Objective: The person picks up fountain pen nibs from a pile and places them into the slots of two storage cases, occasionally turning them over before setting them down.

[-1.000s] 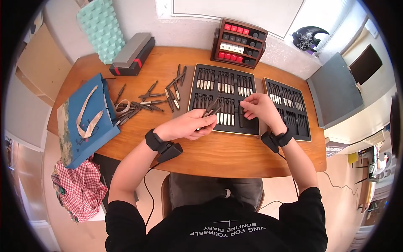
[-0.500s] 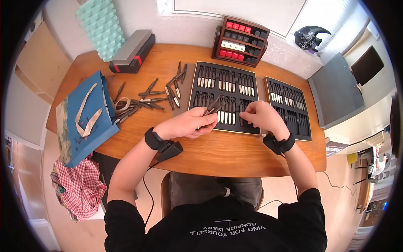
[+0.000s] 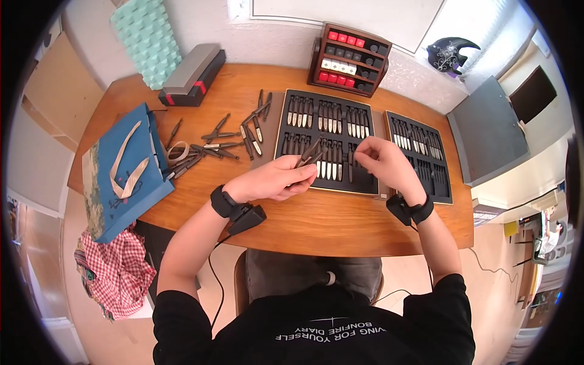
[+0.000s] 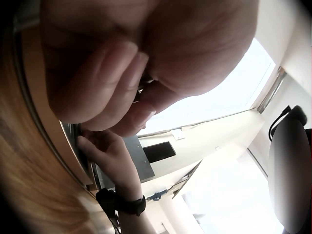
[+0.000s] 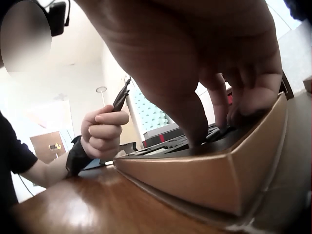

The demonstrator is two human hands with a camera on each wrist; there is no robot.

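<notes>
My left hand (image 3: 274,179) grips several slim dark pieces (image 5: 120,100) in a bundle, their thin ends sticking up past the thumb. It hovers at the front left of a black slotted tray (image 3: 362,179). Rows of similar pieces with pale, blade-like ends (image 3: 328,170) fill most of its slots. Above the front right section is my right hand (image 3: 384,161), bent at the knuckles, thumb and fingers apart in the right wrist view. Just left of its fingertips, a dark piece (image 3: 350,173) lies in a slot.
Loose dark pieces (image 3: 213,149) are scattered on the table's left, beside a blue paper bag (image 3: 131,176). A second filled tray (image 3: 420,143) lies to the right. Behind stand a wooden rack (image 3: 347,61) of red, black and white cubes and a grey-black box (image 3: 193,76).
My right hand has drawn back slightly to the right from the front right section, leaving the dark piece there in view. My left hand has barely moved, still holding its bundle.
</notes>
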